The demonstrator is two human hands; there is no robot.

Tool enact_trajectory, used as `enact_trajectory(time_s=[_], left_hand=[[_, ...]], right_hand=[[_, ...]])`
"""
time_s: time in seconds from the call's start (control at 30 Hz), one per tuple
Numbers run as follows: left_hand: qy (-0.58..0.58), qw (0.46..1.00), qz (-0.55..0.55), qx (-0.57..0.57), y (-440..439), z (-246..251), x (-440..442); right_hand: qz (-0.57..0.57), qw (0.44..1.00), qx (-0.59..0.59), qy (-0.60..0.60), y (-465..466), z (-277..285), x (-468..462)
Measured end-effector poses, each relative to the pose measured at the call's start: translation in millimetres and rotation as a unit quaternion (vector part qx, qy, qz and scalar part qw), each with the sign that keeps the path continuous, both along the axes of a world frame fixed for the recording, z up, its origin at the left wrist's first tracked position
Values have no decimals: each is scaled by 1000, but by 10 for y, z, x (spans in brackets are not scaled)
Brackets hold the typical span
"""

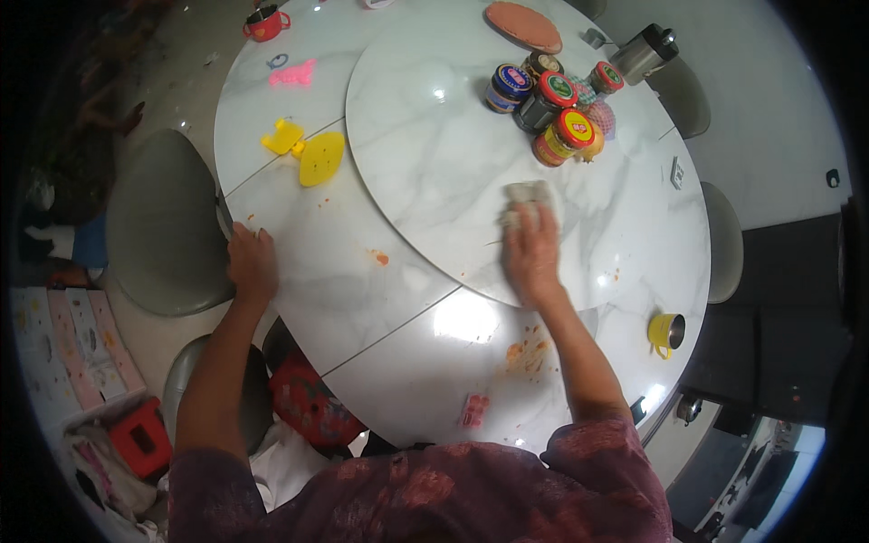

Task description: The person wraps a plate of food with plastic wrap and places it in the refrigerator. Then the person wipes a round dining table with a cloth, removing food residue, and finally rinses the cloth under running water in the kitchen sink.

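A pale cloth (526, 195) lies flattened under the fingers of my right hand (533, 248), pressed onto the round marble-patterned turntable (407, 122). My left hand (252, 263) rests on the left rim of the white marble-patterned table (366, 326), holding its edge. Orange food stains (526, 356) spread over the tabletop near my right forearm. A smaller orange smear (380, 258) sits between my two hands. Beyond the cloth stand several lidded glass jars, among them a red-and-yellow one (563, 138) and a blue-lidded one (508, 88).
Left of the turntable lie a yellow plastic toy chair (321, 159) and a pink toy (293, 73). A red cup (266, 24) and a steel pitcher (643, 53) stand farther off. A yellow mug (666, 334) is at right. A grey chair (166, 224) adjoins the left edge.
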State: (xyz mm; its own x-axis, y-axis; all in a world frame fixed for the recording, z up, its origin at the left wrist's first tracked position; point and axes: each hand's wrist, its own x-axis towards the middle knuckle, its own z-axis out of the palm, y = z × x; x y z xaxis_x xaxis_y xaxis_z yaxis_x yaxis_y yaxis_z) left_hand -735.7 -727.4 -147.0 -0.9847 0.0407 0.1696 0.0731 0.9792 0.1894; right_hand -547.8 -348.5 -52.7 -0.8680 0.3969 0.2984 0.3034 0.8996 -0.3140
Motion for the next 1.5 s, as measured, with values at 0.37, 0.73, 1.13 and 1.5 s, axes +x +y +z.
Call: enact_trajectory(time_s=[0.37, 0.73, 1.13, 1.5], left_hand=[[21, 999, 21, -38, 42, -41, 46], [173, 966, -189, 11, 195, 439, 110], [132, 973, -189, 33, 1060, 515, -636], [145, 978, -124, 79, 832, 707, -852]], right_hand=[[171, 979, 20, 106, -582, -268, -900], [179, 979, 29, 91, -681, -268, -1546], [159, 978, 58, 121, -734, -322, -1789], [150, 975, 63, 150, -697, -406, -1950]])
